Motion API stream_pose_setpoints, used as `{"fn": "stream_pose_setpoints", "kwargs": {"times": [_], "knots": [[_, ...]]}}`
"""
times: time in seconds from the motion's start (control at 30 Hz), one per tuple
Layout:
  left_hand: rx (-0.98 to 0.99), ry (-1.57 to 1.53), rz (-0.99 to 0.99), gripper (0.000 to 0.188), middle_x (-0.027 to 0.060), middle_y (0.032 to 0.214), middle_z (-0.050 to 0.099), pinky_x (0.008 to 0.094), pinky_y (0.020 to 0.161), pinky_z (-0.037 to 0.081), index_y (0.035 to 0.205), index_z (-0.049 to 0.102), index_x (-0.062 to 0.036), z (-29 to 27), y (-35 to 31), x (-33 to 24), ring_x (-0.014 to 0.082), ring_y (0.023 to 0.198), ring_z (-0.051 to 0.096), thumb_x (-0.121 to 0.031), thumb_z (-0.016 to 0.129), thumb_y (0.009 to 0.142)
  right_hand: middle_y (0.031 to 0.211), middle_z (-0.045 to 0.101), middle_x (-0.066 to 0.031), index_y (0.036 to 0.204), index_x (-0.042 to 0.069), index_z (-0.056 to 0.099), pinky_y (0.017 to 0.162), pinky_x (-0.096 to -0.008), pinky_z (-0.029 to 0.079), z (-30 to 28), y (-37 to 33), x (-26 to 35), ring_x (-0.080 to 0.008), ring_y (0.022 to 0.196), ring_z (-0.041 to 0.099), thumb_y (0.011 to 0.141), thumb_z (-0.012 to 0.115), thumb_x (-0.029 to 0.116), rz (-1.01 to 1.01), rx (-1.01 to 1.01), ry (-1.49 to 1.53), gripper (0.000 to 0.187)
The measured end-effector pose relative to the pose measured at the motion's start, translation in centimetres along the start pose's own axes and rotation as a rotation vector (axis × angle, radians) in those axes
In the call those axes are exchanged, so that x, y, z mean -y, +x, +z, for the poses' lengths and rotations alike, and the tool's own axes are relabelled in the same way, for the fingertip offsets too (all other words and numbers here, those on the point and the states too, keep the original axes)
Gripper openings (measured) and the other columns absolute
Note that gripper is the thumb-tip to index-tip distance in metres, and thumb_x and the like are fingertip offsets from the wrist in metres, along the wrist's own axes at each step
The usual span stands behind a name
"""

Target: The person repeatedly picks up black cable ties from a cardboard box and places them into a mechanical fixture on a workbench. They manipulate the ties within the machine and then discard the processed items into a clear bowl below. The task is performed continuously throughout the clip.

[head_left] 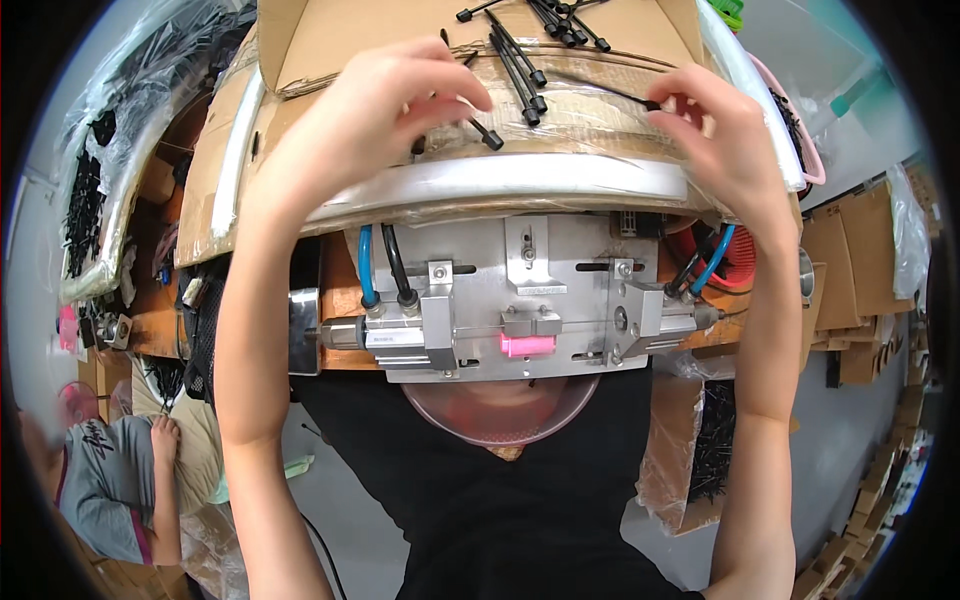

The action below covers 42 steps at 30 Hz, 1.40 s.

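My left hand (405, 95) is above the cardboard surface at the upper left, fingers curled round a thin black rod (481, 130) whose capped end sticks out below them. Its thumb is mostly hidden. At the right, my right hand (715, 120) pinches another black rod (605, 90) near its knobbed end, and the shaft slants away to the left. Between the hands lie several loose black capped rods (517, 75). Nearer me is a metal fixture (500, 260) with two facing cylinders and a pink block (528, 345) at its centre.
A padded white edge (520, 182) runs along the front of the cardboard (590, 125). Blue hoses (366, 265) rise from the fixture. Below it sits a translucent bowl (500, 410). A box of black parts (712, 440) stands low right; another person (115, 480) sits lower left.
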<state>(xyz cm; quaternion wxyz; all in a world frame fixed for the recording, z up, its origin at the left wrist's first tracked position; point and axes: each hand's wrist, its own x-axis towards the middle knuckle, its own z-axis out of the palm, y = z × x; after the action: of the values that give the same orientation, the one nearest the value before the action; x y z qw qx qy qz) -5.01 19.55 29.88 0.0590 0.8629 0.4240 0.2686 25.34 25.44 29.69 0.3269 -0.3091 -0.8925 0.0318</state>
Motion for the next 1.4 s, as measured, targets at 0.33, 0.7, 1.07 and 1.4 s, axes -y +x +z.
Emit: {"fn": "stream_pose_setpoints", "kwargs": {"times": [0.33, 0.7, 1.07, 1.4], "knots": [[-0.047, -0.034, -0.155, 0.018, 0.0073, 0.085, 0.057, 0.0303, 0.067, 0.047, 0.092, 0.064, -0.0027, 1.3, -1.5, -4.9, 0.0182, 0.07, 0.055, -0.007, 0.073, 0.078, 0.083, 0.065, -0.0027, 0.116, -0.001, 0.064, 0.068, -0.0186, 0.042, -2.6, -2.4, 2.5, -0.0054, 0.075, 0.055, 0.094, 0.06, 0.008, 0.28, -0.329, 0.6, 0.023], [-0.209, -0.054, -0.422, 0.07, 0.0126, 0.103, 0.056, 0.037, 0.081, 0.049, 0.133, 0.054, -0.0025, 12.1, -13.4, -19.0, 0.0289, 0.093, 0.056, 0.011, 0.074, 0.067, 0.096, 0.07, -0.0154, 0.115, -0.004, 0.058, 0.066, -0.0199, 0.044, -3.1, -7.9, 5.9, -0.0092, 0.075, 0.058, 0.095, 0.062, 0.008, 0.156, -0.582, 0.791, 0.023], [-0.006, 0.162, -0.451, 0.071, 0.0117, 0.1, 0.051, 0.0346, 0.082, 0.046, 0.142, 0.039, 0.0063, 14.5, -12.9, -18.9, 0.0256, 0.088, 0.053, 0.008, 0.061, 0.075, 0.097, 0.067, -0.0198, 0.111, -0.003, 0.055, 0.068, -0.0223, 0.049, -2.1, -10.8, 9.1, -0.0144, 0.077, 0.06, 0.093, 0.061, 0.0, 0.22, -0.632, 0.675, 0.019], [-0.467, 0.35, -0.398, 0.03, 0.016, 0.105, 0.058, 0.041, 0.088, 0.043, 0.119, 0.062, -0.006, 5.1, -4.8, -9.7, 0.034, 0.1, 0.055, -0.009, 0.063, 0.089, 0.09, 0.064, -0.0156, 0.132, -0.008, 0.052, 0.065, -0.0347, 0.051, 7.5, -18.9, 15.0, -0.025, 0.07, 0.061, 0.07, 0.071, -0.013, 0.228, -0.029, 0.402, 0.065]]}}
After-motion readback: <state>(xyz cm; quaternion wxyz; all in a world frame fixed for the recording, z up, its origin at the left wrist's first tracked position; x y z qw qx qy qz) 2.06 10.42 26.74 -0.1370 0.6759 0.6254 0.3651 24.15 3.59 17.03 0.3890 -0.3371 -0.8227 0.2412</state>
